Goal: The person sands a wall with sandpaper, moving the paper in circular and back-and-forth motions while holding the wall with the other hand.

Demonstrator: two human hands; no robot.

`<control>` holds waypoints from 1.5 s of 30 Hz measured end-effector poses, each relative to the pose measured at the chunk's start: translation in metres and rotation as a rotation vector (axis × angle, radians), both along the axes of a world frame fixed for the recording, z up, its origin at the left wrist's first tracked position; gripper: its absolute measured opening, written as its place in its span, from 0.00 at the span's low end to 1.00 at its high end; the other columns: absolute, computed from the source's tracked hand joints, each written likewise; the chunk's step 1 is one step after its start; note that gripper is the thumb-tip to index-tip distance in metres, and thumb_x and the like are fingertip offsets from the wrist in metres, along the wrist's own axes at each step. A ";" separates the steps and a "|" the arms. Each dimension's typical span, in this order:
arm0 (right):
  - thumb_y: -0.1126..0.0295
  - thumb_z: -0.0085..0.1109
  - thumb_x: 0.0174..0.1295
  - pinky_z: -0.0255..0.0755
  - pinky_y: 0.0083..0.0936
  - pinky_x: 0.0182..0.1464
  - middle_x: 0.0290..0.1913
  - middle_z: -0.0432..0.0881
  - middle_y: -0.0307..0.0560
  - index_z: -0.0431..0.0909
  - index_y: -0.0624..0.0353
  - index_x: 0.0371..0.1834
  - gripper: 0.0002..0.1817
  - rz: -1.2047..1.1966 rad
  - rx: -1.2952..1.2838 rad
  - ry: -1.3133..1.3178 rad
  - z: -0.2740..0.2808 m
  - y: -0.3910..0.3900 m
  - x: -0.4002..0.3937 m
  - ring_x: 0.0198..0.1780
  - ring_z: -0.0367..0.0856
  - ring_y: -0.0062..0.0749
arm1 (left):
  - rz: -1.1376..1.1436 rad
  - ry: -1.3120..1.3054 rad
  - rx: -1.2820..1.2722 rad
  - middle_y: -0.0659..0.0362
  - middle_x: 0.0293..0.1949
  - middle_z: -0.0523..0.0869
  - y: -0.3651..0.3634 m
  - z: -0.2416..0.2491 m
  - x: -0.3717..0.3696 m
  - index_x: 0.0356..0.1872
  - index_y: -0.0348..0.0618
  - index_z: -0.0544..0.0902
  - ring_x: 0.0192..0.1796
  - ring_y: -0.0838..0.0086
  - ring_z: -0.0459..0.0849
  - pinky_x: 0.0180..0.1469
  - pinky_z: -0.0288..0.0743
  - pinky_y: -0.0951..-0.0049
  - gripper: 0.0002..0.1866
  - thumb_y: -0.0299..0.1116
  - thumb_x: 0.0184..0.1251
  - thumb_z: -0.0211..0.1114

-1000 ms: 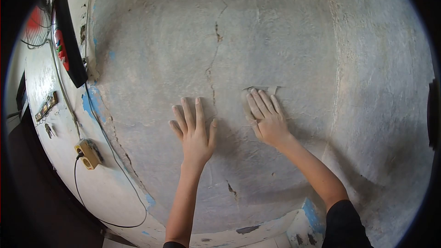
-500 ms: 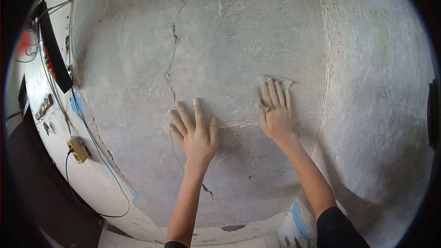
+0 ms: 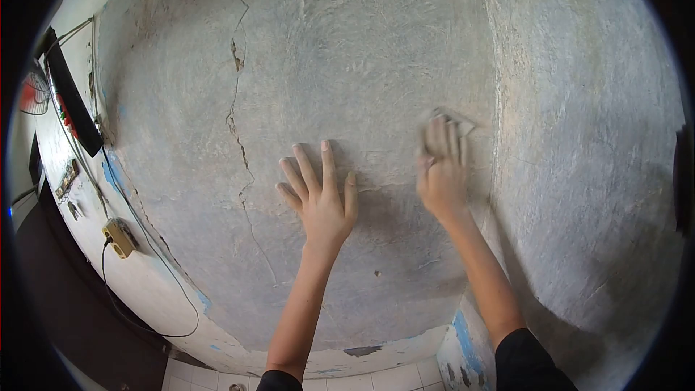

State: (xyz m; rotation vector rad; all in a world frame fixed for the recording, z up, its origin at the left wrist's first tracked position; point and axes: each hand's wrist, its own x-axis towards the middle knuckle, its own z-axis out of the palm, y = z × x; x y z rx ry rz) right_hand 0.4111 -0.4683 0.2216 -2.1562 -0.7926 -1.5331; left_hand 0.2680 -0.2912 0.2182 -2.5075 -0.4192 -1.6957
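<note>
A rough grey plastered wall (image 3: pixel 326 87) fills most of the view, with a crack (image 3: pixel 233 119) running down its left part. My left hand (image 3: pixel 323 206) lies flat against the plaster, fingers spread, to the right of that crack, holding nothing. Further right, my right hand (image 3: pixel 443 170) presses a thin grey sheet that looks like sandpaper (image 3: pixel 465 127) to the wall. Only the sheet's upper edge and corner show past the fingertips; the palm hides the rest. Motion blurs the right fingers.
The wall's inner corner (image 3: pixel 495 101) stands just right of my right hand. At left are a power socket block (image 3: pixel 119 238) with a looping cable (image 3: pixel 197 318), hanging keys (image 3: pixel 73 210) and a fan (image 3: pixel 35 94). Floor tiles (image 3: pixel 347 382) show below.
My right hand has moved slightly right and up along the wall with the sandpaper. The view has shifted, and my left hand now sits further right of the crack.
</note>
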 end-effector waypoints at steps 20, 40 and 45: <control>0.63 0.52 0.70 0.35 0.55 0.83 0.83 0.52 0.51 0.53 0.56 0.82 0.37 0.406 -0.244 -0.135 0.020 0.042 -0.037 0.83 0.48 0.49 | 0.052 -0.081 -0.012 0.48 0.82 0.51 0.003 0.000 0.007 0.80 0.59 0.63 0.83 0.43 0.39 0.76 0.26 0.32 0.30 0.51 0.81 0.46; 0.65 0.54 0.66 0.41 0.55 0.82 0.80 0.61 0.46 0.62 0.53 0.79 0.36 0.276 -0.236 -0.409 0.060 0.051 -0.038 0.80 0.57 0.46 | -0.085 -0.126 -0.134 0.45 0.82 0.51 0.016 0.004 -0.024 0.80 0.53 0.61 0.83 0.39 0.38 0.76 0.29 0.32 0.30 0.47 0.82 0.44; 0.66 0.53 0.67 0.39 0.55 0.82 0.82 0.56 0.46 0.57 0.46 0.82 0.37 0.502 -0.321 -0.236 0.036 0.079 -0.057 0.81 0.54 0.46 | -0.036 -0.056 -0.159 0.48 0.83 0.46 0.029 -0.006 -0.037 0.81 0.54 0.59 0.84 0.45 0.33 0.78 0.27 0.37 0.30 0.50 0.83 0.38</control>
